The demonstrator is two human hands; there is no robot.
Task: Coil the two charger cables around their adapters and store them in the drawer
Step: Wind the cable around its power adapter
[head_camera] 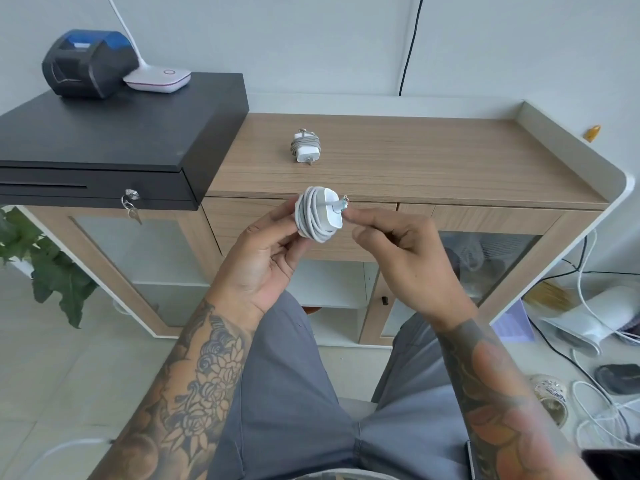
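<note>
A white adapter (325, 213) with its cable wound round it in several turns is held in front of the cabinet's closed drawer (367, 251). My left hand (266, 261) grips the coiled bundle from the left. My right hand (398, 244) pinches the cable's end plug (343, 205) at the bundle's right side. A second white adapter (304, 146), wrapped in its grey cable, lies on the wooden cabinet top (415, 161), apart from both hands.
A black cash drawer (114, 143) with keys in its lock sits on the cabinet's left, bearing a black printer (86, 62) and a white lamp base (157, 79). Loose cables and devices lie on the floor at right. A green plant (48, 268) stands at left.
</note>
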